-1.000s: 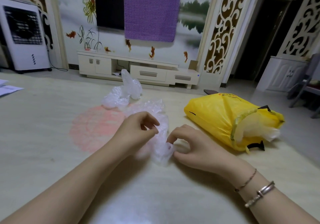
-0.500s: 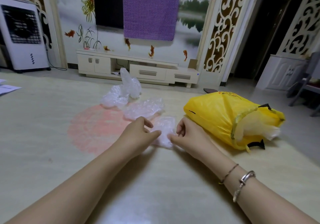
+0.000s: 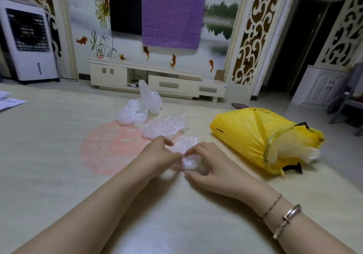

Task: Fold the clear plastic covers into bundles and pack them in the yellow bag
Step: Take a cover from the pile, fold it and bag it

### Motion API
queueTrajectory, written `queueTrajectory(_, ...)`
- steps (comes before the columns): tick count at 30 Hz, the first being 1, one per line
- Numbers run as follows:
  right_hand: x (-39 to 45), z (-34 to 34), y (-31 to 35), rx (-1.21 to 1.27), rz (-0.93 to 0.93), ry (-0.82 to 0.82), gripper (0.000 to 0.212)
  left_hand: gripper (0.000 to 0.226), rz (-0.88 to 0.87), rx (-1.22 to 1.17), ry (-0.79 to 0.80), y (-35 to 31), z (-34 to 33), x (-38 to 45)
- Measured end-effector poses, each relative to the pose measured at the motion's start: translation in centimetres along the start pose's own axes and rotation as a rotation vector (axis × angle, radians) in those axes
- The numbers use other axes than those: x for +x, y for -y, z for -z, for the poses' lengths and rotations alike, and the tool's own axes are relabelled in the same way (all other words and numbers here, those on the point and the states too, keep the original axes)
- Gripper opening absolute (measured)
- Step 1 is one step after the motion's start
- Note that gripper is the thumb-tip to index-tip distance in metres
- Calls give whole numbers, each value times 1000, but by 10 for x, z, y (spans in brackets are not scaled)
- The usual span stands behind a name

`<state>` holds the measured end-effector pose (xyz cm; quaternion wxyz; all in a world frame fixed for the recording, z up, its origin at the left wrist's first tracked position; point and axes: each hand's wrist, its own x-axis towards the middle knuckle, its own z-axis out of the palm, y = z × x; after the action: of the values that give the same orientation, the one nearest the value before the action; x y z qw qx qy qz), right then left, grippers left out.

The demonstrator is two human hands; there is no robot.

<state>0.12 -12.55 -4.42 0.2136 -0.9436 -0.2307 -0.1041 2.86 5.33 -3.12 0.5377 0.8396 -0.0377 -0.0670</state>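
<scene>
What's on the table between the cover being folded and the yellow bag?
Nothing: in the head view, only bare table surface lies between the cover being folded and the yellow bag.

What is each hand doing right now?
Left hand: pinching the clear plastic cover on the table.
Right hand: fingers curled round the same cover, gripping it.

Loose covers (image 3: 141, 108) lie behind the hands' cover (image 3: 187, 155) (bag (image 3: 247, 133) right).
</scene>
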Motion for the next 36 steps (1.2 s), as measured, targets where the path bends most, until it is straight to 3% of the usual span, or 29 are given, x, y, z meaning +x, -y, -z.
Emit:
queueTrajectory(4,4,-1,0,-8,16,-41,40,60,4,-74,112,-6,11,-8)
queueTrajectory(7,7,-3,-2,6,1,-88,34,78,-102,88,55,-3,9,-13)
queueTrajectory(9,7,-2,-1,54,-5,-121,31,71,-214,229,-5,-1,7,-15)
queueTrajectory(12,3,1,0,171,-35,-120,24,37,-323,198,43,0,2,-15)
queueTrajectory(14,3,2,-1,269,-80,-137,18,19,-315,149,41,1,-1,-13)
queueTrajectory(19,9,0,-3,614,-252,-194,15,8,-226,94,-23,0,-7,-3)
queueTrajectory(22,17,-4,-5,643,-298,-237,17,16,-146,97,-50,1,-6,4)
queueTrajectory(25,25,-10,-9,492,-314,-269,21,23,-92,84,-68,2,-6,9)
queueTrajectory(28,30,-16,-15,322,-294,-214,27,19,-65,79,-91,5,-5,13)
queueTrajectory(30,30,-16,-16,274,-268,-175,19,19,-68,81,-93,6,-6,14)
queueTrajectory(33,28,-13,-15,344,-262,-152,5,19,-102,91,-90,8,-9,11)
queueTrajectory(36,21,-6,-12,501,-256,-192,18,19,-160,17,-111,7,-10,3)
